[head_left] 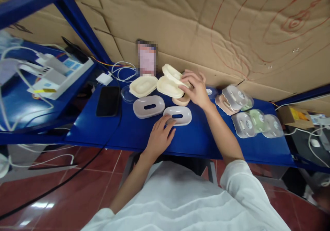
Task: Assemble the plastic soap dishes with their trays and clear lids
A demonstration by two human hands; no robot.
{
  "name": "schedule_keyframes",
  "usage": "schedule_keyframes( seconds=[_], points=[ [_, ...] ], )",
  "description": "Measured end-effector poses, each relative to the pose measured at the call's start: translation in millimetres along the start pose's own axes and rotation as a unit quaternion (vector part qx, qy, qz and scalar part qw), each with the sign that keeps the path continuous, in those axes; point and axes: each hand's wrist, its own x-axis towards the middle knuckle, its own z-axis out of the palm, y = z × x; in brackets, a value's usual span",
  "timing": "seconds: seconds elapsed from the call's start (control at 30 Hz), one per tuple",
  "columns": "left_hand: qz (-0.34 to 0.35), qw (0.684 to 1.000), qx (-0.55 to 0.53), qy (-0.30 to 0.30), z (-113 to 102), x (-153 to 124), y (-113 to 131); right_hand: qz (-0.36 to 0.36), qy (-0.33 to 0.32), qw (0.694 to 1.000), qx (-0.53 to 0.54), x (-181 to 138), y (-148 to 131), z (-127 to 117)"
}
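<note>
My right hand (195,86) pinches a cream oval dish (171,73), which looks like a soap dish part, tilted above another cream dish (168,87). Under these is a peach-coloured dish (180,101), partly covered. My left hand (160,134) has its fingers spread, their tips at the left end of a pale grey oval tray (184,117) with a slot in its middle. A similar slotted tray (149,107) lies to its left. Behind that sits one more cream dish (143,86), overlapping a clear lid (127,94).
Several lidded soap boxes (243,125) stand at the right of the blue table (206,139). On the left lie a black phone (108,101), a white charger (104,79) and cables. A blurred-out screen (146,58) leans against the cardboard wall (180,24).
</note>
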Motion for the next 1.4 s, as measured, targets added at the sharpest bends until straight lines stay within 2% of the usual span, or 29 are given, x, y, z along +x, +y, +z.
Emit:
schedule_keyframes(
  seconds=[0.07,0.13,0.2,0.27,0.33,0.43,0.53,0.6,0.7,0.77,0.83,0.93,1.03,1.1,1.17,1.27,1.4],
  points=[
    [-0.008,1.000,-0.012,0.026,-1.4,-0.8,0.8,-0.041,0.001,0.999,-0.015,-42.7,-18.9,-17.0],
    [-0.012,0.997,-0.023,0.069,-4.0,-5.0,4.0,-0.083,-0.034,0.995,-0.047,-95.1,-40.7,-27.9],
    [0.016,0.996,-0.021,0.090,-6.0,-12.5,8.7,-0.097,-0.061,0.991,-0.069,-145.5,-57.9,-31.0],
    [0.063,0.996,-0.007,0.066,-6.0,-20.8,12.8,-0.105,-0.088,0.989,-0.051,-183.0,-64.2,-29.1],
    [0.102,0.995,0.002,0.021,-4.7,-27.3,15.2,-0.100,-0.093,0.991,0.001,-200.8,-56.0,-27.1],
    [0.138,0.990,0.002,-0.033,-4.4,-31.2,16.5,-0.027,-0.034,0.999,0.025,-189.5,-18.5,-28.0],
    [0.159,0.985,0.006,-0.061,-8.2,-31.6,17.8,0.072,0.002,0.997,-0.042,-146.0,30.7,-26.5],
    [0.158,0.985,0.005,-0.067,-10.5,-32.8,19.5,0.092,-0.003,0.994,-0.059,-110.5,56.6,-20.0],
    [0.135,0.989,-0.007,-0.064,-10.0,-36.4,21.5,0.105,-0.038,0.993,-0.045,-69.0,73.2,-6.6],
    [0.118,0.991,-0.021,-0.063,-8.2,-38.8,21.0,0.110,-0.040,0.993,-0.025,-62.9,68.7,-2.9],
    [0.099,0.992,-0.041,-0.071,-7.2,-40.1,19.1,0.098,-0.001,0.995,-0.009,-81.0,53.4,-7.7],
    [0.057,0.992,-0.084,-0.078,-8.2,-40.1,15.0,0.068,0.052,0.996,0.013,-146.4,16.5,-27.6],
    [0.037,0.989,-0.125,-0.076,-9.2,-36.7,12.4,0.070,0.027,0.996,0.044,-221.3,-23.4,-47.9],
    [0.052,0.988,-0.118,-0.082,-8.4,-32.2,12.4,0.062,-0.018,0.996,0.055,-254.6,-44.1,-54.5],
    [0.089,0.987,-0.088,-0.098,-7.2,-26.9,13.6,0.040,-0.056,0.996,0.051,-268.1,-57.3,-54.2],
    [0.143,0.981,-0.054,-0.115,-7.6,-21.9,15.5,-0.002,-0.086,0.996,0.029,-260.6,-64.2,-43.8],
    [0.122,0.987,-0.041,-0.092,-13.5,-27.6,12.7,-0.030,-0.109,0.994,0.000,-241.8,-65.5,-22.9]
  ],
)
